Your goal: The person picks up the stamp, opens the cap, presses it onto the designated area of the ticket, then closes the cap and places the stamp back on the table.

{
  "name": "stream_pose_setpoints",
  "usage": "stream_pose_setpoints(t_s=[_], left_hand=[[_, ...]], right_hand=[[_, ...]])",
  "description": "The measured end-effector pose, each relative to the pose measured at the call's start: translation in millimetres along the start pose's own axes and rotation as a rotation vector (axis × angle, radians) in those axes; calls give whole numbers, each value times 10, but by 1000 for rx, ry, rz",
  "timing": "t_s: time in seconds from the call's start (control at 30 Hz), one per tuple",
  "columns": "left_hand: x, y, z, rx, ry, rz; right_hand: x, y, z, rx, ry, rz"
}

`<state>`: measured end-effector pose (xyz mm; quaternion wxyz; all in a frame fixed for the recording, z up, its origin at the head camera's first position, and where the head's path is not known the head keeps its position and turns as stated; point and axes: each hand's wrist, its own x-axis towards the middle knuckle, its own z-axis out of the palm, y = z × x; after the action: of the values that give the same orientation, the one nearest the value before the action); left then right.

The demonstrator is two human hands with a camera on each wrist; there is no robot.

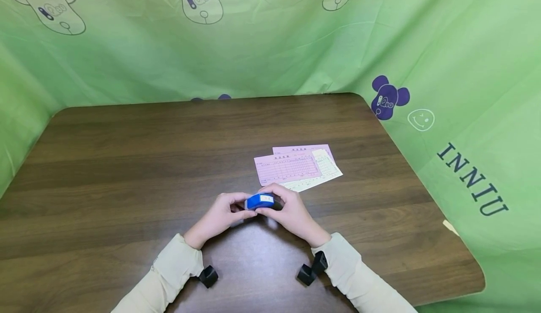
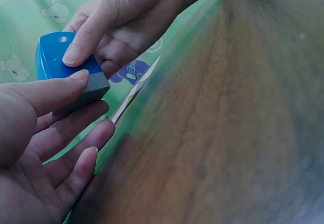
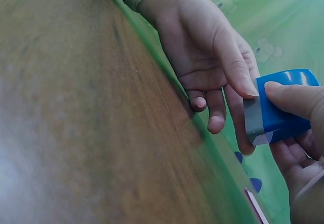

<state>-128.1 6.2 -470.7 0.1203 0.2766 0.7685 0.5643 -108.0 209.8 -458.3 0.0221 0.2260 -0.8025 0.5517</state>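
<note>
A small blue stamp with a grey cap is held between both hands above the table, in front of the paper forms. My left hand pinches the grey cap end between thumb and fingers, its other fingers loosely bent in the left wrist view. From the other side my right hand grips the blue body, thumb pressed on its face. A white label shows on the stamp in the head view. The cap sits against the blue body.
Just beyond the hands lie pink printed forms overlapping a white-green form. They rest on a dark wooden table. Green printed cloth hangs behind and along the right. A pale strip sticks out at the right edge.
</note>
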Motion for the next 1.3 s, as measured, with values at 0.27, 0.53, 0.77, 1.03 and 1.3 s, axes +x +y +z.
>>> stream_pose_setpoints(t_s=[0.27,0.53,0.77,1.03,1.3], left_hand=[[-31,-21,-19,-1,11,-9],[-36,-24,-14,12,28,8],[-35,-12,-7,-15,4,15],[-29,2,1,-19,-5,0],[-20,3,8,-18,-8,-19]], right_hand=[[10,-11,18,19,4,2],[28,-15,-59,23,56,24],[65,28,-190,38,147,14],[101,91,-327,-3,275,-1],[164,104,-517,-24,391,187]])
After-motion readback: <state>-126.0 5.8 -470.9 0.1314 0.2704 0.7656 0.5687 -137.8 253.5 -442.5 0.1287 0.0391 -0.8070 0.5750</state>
